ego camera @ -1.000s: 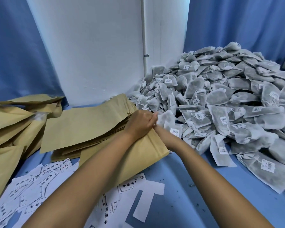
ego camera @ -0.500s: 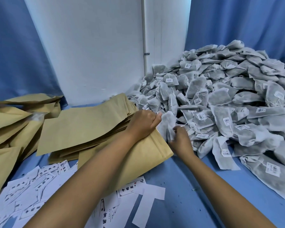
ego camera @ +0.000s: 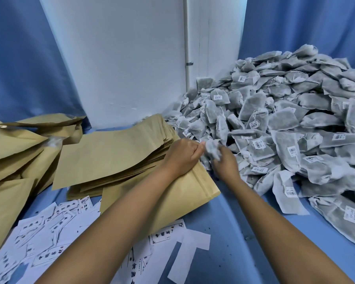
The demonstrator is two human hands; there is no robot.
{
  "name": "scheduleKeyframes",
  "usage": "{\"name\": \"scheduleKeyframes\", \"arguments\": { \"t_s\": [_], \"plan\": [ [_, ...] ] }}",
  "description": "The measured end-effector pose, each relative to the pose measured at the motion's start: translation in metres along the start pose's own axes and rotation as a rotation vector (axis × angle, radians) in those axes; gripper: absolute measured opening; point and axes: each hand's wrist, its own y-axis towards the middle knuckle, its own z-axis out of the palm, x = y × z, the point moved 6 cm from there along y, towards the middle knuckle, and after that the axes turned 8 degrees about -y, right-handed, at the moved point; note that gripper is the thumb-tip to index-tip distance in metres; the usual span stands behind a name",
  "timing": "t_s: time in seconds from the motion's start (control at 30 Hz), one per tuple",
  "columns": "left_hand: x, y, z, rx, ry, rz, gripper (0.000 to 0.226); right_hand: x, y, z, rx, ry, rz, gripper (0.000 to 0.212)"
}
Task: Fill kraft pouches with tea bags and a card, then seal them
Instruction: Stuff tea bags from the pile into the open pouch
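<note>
**Op:** I have the left hand curled over the top edge of the kraft pouch, gripping it at the mouth. The pouch lies flat on the blue table, its long axis running from that mouth, up by the hand, back down toward me and to the left.

**Spotter:** And the right?

**Op:** The right hand pinches a tea bag, fingers closed round it, bag crumpled. It sits just right of the left hand, nearly touching, right at the pouch mouth.

**Spotter:** So which way does the bag have to go?

**Op:** Left and toward me, along the pouch's length. I judge the right hand is the one to feed it; the left only holds the opening. I can't tell how far the mouth gapes, my left knuckles hide it.

**Spotter:** Supply?

**Op:** The tea bag heap is on the right, beside the right hand. The cards lie near me on the left, closer to the left arm. Spare pouches are stacked just behind the one I'm holding.
</note>
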Motion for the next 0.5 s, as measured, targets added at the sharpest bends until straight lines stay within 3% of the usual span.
{"name": "scheduleKeyframes", "arguments": {
  "t_s": [0.07, 0.1, 0.17, 0.2, 0.3, 0.4, 0.5],
  "plan": [
    [0.005, 0.000, 0.002, 0.005, -0.010, -0.017, 0.050, -0.011, -0.003, -0.026, -0.113, 0.480, 0.181, 0.039],
    [0.007, -0.001, 0.003, 0.004, -0.006, -0.019, 0.049, -0.011, -0.004, -0.034, -0.070, 0.709, 0.210, 0.040],
    [0.007, -0.002, 0.004, -0.008, 0.000, -0.015, 0.047, 0.000, -0.007, -0.042, 0.170, 1.021, 0.142, 0.036],
    [0.006, -0.002, 0.003, -0.024, -0.008, -0.012, 0.045, 0.007, -0.011, -0.044, 0.293, 1.065, 0.097, 0.036],
    [0.004, -0.001, -0.003, -0.107, -0.048, -0.021, 0.043, 0.032, -0.028, -0.036, 0.582, 0.824, 0.004, 0.041],
    [0.006, -0.003, -0.010, -0.184, -0.086, -0.055, 0.051, 0.057, -0.044, -0.026, 0.713, 0.630, -0.073, 0.034],
    [0.002, -0.004, -0.016, -0.233, -0.114, -0.069, 0.061, 0.070, -0.059, -0.011, 0.836, 0.285, -0.136, 0.029]
  ]
}}
